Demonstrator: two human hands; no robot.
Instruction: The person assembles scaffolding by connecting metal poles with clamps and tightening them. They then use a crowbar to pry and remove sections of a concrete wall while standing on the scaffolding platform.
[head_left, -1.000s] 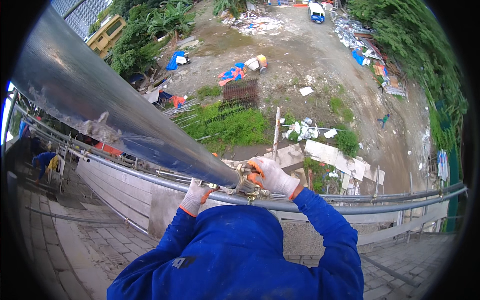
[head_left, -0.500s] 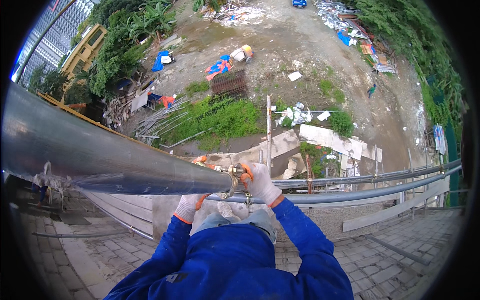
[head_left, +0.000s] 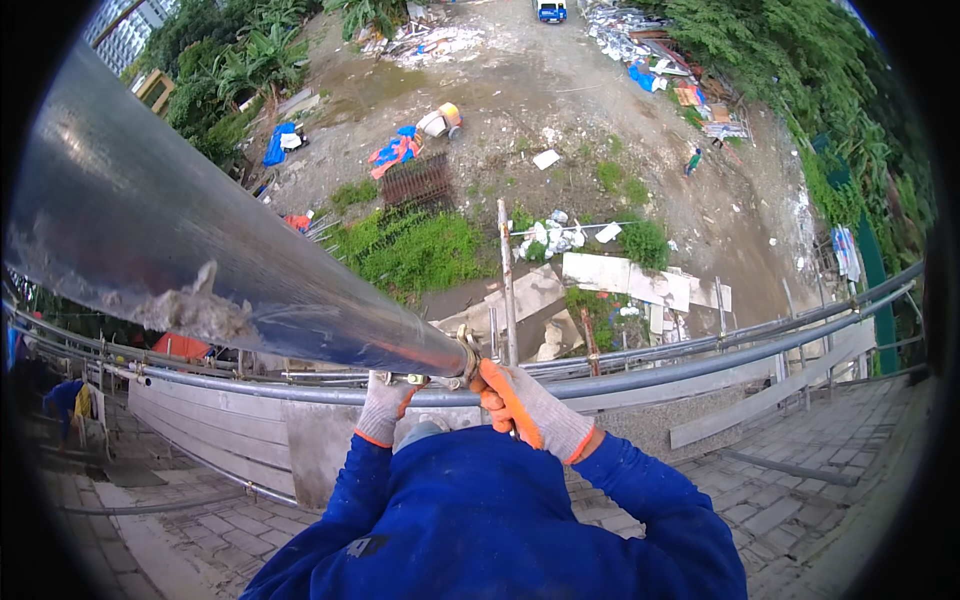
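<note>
A thick grey metal scaffold pipe (head_left: 250, 235) slants in from the upper left and ends in front of my body. Near that end a scaffold clamp (head_left: 467, 355) goes round it, its lower part close to a horizontal rail pipe (head_left: 640, 380). My left hand (head_left: 383, 408), in a white glove with orange palm, is closed at the clamp's lower fittings; the pipe hides most of its fingers. Just right of the clamp, my right hand (head_left: 535, 408), gloved alike, is curled shut. A small dark end shows under its fingers, but I cannot make out what it is.
Far below lie a dirt yard with a cement mixer (head_left: 438, 121), white boards (head_left: 630, 278) and a walking person (head_left: 693, 161). An upright pole (head_left: 507, 280) stands beyond the clamp. Behind me is a block surface (head_left: 790, 500). Another person (head_left: 66, 405) is at far left.
My right hand has come down from the clamp's top to its right side. My left fingers no longer show above the pipe. The view has shifted, and the pipe slants more steeply.
</note>
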